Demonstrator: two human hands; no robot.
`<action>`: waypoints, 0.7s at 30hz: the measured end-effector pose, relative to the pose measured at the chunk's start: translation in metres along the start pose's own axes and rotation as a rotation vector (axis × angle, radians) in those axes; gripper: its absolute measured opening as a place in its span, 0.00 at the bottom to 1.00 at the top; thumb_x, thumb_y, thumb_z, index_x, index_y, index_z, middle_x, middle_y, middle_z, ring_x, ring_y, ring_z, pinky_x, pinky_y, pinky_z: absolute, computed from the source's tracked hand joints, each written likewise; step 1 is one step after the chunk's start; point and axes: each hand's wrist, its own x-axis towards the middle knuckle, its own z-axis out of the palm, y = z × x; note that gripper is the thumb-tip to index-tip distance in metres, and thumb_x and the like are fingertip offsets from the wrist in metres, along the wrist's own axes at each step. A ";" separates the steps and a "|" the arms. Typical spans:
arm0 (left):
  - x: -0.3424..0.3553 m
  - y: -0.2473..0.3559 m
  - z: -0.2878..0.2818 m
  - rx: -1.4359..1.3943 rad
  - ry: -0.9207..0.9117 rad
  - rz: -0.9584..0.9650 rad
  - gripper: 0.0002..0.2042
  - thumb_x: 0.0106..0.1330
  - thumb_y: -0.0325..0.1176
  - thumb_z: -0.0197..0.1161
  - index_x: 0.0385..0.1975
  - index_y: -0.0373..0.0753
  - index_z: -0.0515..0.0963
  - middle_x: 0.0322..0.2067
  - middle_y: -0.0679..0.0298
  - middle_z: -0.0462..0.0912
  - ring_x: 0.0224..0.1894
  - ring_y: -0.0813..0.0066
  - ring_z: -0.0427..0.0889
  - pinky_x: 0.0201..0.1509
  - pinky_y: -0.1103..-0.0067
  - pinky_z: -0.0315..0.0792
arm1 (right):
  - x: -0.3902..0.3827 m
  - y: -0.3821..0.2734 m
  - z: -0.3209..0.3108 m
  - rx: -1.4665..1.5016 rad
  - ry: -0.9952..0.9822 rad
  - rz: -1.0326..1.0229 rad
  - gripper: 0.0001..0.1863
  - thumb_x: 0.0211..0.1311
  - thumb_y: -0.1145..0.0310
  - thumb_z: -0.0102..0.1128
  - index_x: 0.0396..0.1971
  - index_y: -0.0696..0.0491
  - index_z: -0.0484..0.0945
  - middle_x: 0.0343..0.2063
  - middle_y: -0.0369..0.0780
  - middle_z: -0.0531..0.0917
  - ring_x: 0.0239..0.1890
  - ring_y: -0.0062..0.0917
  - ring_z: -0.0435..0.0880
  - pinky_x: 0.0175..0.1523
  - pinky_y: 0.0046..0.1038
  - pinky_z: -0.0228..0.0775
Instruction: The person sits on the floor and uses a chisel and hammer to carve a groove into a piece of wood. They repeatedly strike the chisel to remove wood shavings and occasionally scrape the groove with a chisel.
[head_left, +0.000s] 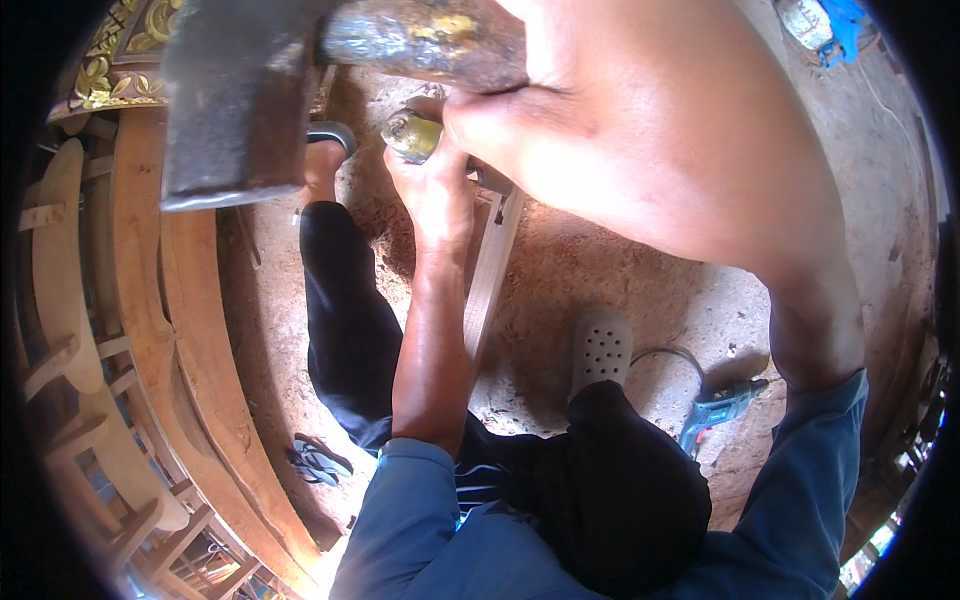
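My right hand [520,110] is raised close to the camera, gripping the worn handle of a hammer [240,100] whose dark steel head fills the upper left. Below it my left hand [432,185] is wrapped around a chisel [412,133] with a battered yellowish butt, held upright on a pale wooden strip [492,265] that lies on the dusty ground. The chisel's blade is hidden by my fingers. My legs in dark trousers straddle the strip.
Curved wooden frame pieces [180,350] and chair parts stand along the left. A blue power drill [722,408] with a cable lies on the ground at the right. A grey perforated clog [600,345] is on my right foot. A flip-flop [318,460] lies lower left.
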 end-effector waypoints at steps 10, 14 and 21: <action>-0.003 0.014 -0.002 0.046 -0.093 -0.098 0.07 0.60 0.30 0.70 0.32 0.35 0.79 0.24 0.70 0.79 0.24 0.84 0.74 0.27 0.84 0.67 | 0.000 0.000 0.005 -0.075 -0.003 -0.009 0.15 0.60 0.69 0.65 0.45 0.60 0.78 0.32 0.48 0.84 0.34 0.35 0.86 0.41 0.36 0.77; 0.000 0.012 0.003 0.048 -0.090 -0.051 0.07 0.60 0.29 0.70 0.33 0.36 0.79 0.25 0.70 0.79 0.26 0.83 0.75 0.29 0.84 0.68 | 0.000 0.002 0.005 -0.091 -0.008 -0.008 0.15 0.60 0.69 0.64 0.45 0.60 0.78 0.33 0.49 0.84 0.34 0.36 0.86 0.41 0.36 0.77; -0.006 0.011 0.004 0.020 -0.024 -0.097 0.07 0.61 0.28 0.69 0.36 0.36 0.78 0.26 0.70 0.79 0.27 0.83 0.75 0.30 0.84 0.69 | 0.003 0.003 0.011 -0.163 -0.046 0.040 0.14 0.60 0.70 0.64 0.44 0.60 0.78 0.33 0.50 0.84 0.35 0.38 0.86 0.41 0.38 0.77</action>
